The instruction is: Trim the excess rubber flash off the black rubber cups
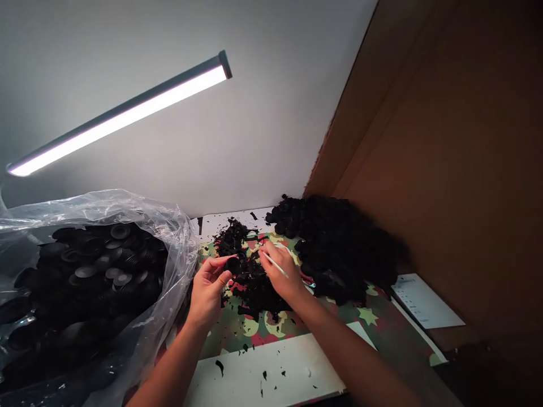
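Observation:
Between the thumb and fingers of my left hand (207,291) is a small round black rubber part (233,265), its hollow side partly showing. My right hand (283,277) is closed around a thin pale stick-like tool (275,264); its working tip is hard to make out. A short gap separates the two hands, just above a heap of black rubber scraps (261,291) on the camouflage-patterned mat (231,333). More black shreds (232,237) are piled behind my left hand.
At left, a clear plastic bag (180,249) holds many black round parts (120,230). A large black pile (339,243) lies at right by the cardboard wall (445,169). A printed white card (426,302) lies beyond it. A lit lamp bar (127,116) hangs above.

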Demonstrator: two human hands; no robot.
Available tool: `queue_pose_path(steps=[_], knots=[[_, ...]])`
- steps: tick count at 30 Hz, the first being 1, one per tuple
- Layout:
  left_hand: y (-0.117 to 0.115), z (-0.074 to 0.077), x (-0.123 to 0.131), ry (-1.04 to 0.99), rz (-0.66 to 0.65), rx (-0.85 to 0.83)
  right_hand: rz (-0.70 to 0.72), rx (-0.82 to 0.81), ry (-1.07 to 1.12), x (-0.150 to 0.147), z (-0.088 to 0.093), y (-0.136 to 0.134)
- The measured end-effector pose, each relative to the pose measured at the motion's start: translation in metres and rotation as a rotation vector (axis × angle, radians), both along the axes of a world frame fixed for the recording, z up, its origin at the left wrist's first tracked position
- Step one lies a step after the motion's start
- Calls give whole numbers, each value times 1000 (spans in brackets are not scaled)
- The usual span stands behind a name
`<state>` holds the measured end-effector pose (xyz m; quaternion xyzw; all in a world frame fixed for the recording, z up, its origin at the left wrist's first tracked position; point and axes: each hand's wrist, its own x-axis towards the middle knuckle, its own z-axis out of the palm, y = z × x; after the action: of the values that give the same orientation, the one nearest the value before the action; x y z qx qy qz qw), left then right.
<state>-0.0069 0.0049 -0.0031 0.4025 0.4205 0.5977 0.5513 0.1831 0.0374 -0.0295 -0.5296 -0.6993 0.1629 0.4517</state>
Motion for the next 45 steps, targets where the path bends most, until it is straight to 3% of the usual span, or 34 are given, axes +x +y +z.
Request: queue_pose_path(steps=[4, 6, 8, 12, 18, 23, 26, 30, 34, 37, 42, 45], knots=[[1, 4, -3, 79, -28, 8, 262, -251, 323, -9, 6, -9], [0, 8, -4, 179, -41, 61, 351, -304, 531, -11, 9, -12], [-2, 12, -3, 267, -68, 106, 388, -329, 604, -11, 11, -12], [-5, 13, -2, 338, -128, 144, 433, -376, 461, -12, 13, -14], [0, 8, -4, 218, -163, 154, 366, -377, 545, -23, 14, -24], [3, 8, -5, 377, -167, 49, 377, -348, 447, -21, 17, -26], [2, 9, -7, 474, -103, 38, 423, -339, 338, -13, 20, -22], [0, 11, -8, 618, -30, 107, 372, -201, 142, -9, 22, -20], [-3, 12, -6, 688, -33, 171, 344, 80, -221, -15, 24, -23], [-5, 12, -5, 698, -72, 209, 351, 187, -428, -16, 23, -21], [-5, 14, -8, 688, -141, 194, 467, 306, -461, -14, 20, -16], [-4, 16, -9, 513, -227, 77, 477, 408, -405, -17, 20, -19]])
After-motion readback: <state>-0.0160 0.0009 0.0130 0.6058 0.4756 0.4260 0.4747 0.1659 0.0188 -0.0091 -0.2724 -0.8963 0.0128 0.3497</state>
